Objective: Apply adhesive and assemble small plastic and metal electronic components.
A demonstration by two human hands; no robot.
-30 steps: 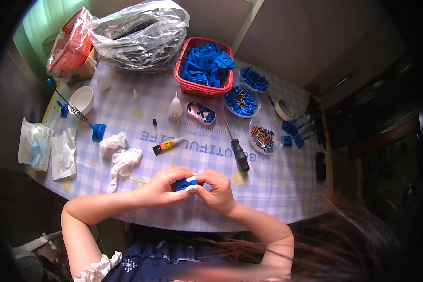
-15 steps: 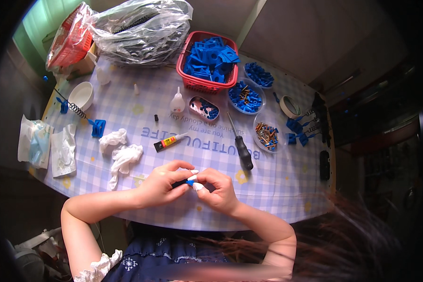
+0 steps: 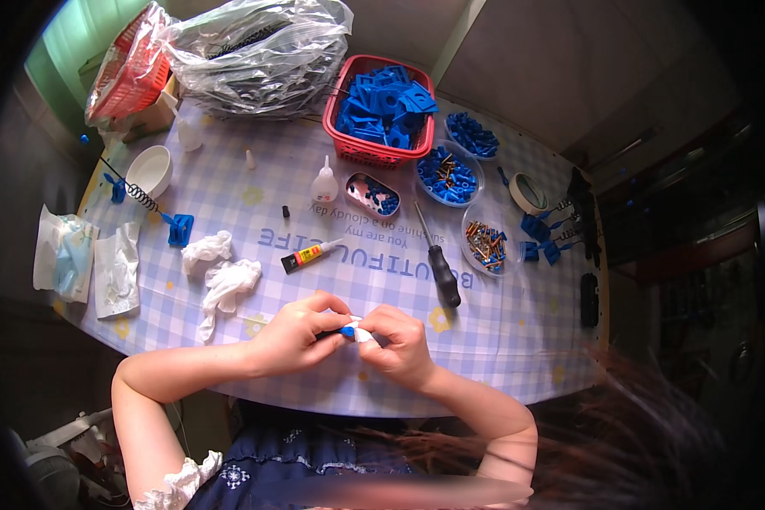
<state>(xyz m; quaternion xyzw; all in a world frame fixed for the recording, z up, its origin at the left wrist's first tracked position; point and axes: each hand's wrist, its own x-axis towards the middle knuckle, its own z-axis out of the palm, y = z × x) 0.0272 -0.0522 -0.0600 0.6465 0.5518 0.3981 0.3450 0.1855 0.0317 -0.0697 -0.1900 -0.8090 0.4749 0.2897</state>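
Observation:
Close to the table's near edge, my left hand is closed around a small black-and-blue part, its blue end showing between the fingers. From the other side my right hand pinches at that same end. White coverings show at the fingertips where the hands meet; what they are made of I cannot make out. The rest of the part is hidden by my fingers. Beyond my hands lies a black-and-yellow glue tube with a pale nozzle. A black-handled screwdriver lies farther right.
A red basket of blue plates stands at the back, beside plastic tubs of blue pieces and brass-coloured screws. A squeeze bottle and oval tin stand mid-table. Crumpled white cloth, a bowl and a spring piece lie left.
My right fingers have shifted slightly against the blue end, which shows more now. Both hands stay together in nearly the same place. The whole view has shifted slightly.

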